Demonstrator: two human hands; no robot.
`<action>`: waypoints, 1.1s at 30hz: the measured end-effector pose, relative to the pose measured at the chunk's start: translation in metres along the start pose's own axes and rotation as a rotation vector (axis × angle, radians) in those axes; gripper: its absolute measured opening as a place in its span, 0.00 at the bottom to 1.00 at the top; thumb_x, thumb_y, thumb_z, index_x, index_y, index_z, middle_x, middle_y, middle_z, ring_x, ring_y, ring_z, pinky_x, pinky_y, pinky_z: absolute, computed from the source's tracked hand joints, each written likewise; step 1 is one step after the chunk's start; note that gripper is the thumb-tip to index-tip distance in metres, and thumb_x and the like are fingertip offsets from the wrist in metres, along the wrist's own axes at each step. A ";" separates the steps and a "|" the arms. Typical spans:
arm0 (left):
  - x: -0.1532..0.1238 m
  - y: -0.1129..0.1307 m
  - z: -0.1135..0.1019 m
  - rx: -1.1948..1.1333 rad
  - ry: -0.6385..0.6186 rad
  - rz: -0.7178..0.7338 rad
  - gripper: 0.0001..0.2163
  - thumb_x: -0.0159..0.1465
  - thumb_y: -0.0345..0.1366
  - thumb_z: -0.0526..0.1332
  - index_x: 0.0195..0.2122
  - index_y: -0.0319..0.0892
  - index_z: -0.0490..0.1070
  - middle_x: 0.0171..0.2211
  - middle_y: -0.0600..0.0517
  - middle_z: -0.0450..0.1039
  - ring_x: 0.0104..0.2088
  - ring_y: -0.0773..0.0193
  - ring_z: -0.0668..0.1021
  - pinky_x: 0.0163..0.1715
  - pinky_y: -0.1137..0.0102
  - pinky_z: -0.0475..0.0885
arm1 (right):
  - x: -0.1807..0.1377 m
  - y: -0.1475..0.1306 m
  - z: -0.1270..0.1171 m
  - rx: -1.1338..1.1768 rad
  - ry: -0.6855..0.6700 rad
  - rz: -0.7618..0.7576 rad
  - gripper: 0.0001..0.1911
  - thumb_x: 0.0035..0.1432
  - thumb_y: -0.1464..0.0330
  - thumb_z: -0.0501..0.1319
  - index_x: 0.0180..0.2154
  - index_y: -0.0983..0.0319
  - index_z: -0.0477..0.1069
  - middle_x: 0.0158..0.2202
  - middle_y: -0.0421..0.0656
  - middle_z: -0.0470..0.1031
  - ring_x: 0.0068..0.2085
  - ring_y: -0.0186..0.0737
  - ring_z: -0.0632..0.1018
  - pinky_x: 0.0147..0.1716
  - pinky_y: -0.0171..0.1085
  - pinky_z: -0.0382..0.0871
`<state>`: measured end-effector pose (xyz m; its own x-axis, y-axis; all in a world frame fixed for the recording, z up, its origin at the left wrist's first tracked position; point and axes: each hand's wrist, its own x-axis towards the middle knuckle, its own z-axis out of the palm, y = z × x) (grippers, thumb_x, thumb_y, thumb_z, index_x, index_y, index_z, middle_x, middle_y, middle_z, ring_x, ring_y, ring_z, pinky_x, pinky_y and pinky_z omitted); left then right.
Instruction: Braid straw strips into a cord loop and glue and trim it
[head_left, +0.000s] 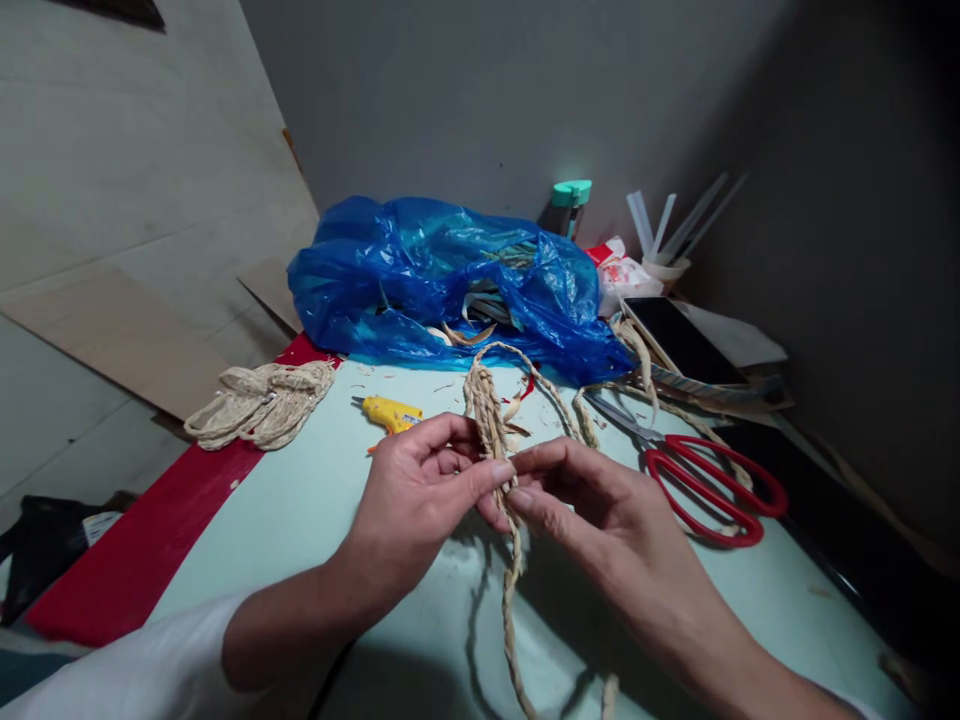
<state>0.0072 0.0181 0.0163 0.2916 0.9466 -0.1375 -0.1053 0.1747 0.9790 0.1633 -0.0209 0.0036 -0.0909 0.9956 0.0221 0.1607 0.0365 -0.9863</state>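
The left hand (420,500) has its thumb pressed on the front of a bundle of braided cord (489,415), with its fingers curled behind. It holds the bundle snugly, probably so the folds cannot slip apart. The right hand (600,520) has its thumb and first finger close together at the bundle's right side, low down. They seem to pinch it, maybe to make that spot steady. Both hands meet in the middle, where the person can see well.

Think of the bundle as the middle of a clock. It points up to 12, and it looks lifted off the table (300,540), since shadows lie below. A loose tail of cord (511,600) hangs toward 6, free of the fingers. Another length loops over the top and down toward 3.

At 9 lies a yellow glue gun (394,413), just beyond the left knuckles, so it is likely easy to grab. Farther out at 9, looped cord bundles (262,400) lie together, perhaps to be out of the way. Between 3 and 4 lie red-handled scissors (679,441), handles nearest the right arm, which seems handy. At 12, a big blue bag (420,260) sits against the wall, perhaps to leave room in front.
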 end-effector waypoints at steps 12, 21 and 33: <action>0.005 -0.007 -0.011 -0.099 -0.146 -0.074 0.05 0.63 0.34 0.65 0.38 0.39 0.74 0.18 0.56 0.74 0.21 0.70 0.76 0.30 0.75 0.72 | 0.009 0.003 -0.007 0.191 -0.045 0.134 0.10 0.54 0.65 0.68 0.35 0.63 0.71 0.29 0.38 0.73 0.31 0.32 0.71 0.32 0.31 0.64; 0.005 -0.006 -0.014 -0.226 -0.138 -0.125 0.08 0.57 0.33 0.69 0.36 0.38 0.75 0.22 0.56 0.71 0.20 0.73 0.70 0.19 0.79 0.67 | 0.007 0.001 -0.011 0.161 -0.051 0.081 0.07 0.60 0.64 0.64 0.34 0.62 0.72 0.28 0.37 0.68 0.29 0.30 0.66 0.28 0.31 0.59; 0.003 -0.005 -0.015 -0.126 -0.193 -0.181 0.06 0.63 0.34 0.64 0.38 0.38 0.73 0.28 0.51 0.77 0.15 0.80 0.63 0.15 0.81 0.54 | 0.009 0.005 -0.021 0.077 0.032 -0.025 0.08 0.62 0.63 0.61 0.33 0.60 0.70 0.29 0.37 0.66 0.30 0.32 0.66 0.29 0.32 0.60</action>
<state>-0.0054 0.0237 0.0093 0.4905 0.8301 -0.2651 -0.1492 0.3797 0.9130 0.1838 -0.0100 0.0022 -0.0625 0.9968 0.0505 0.0824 0.0556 -0.9951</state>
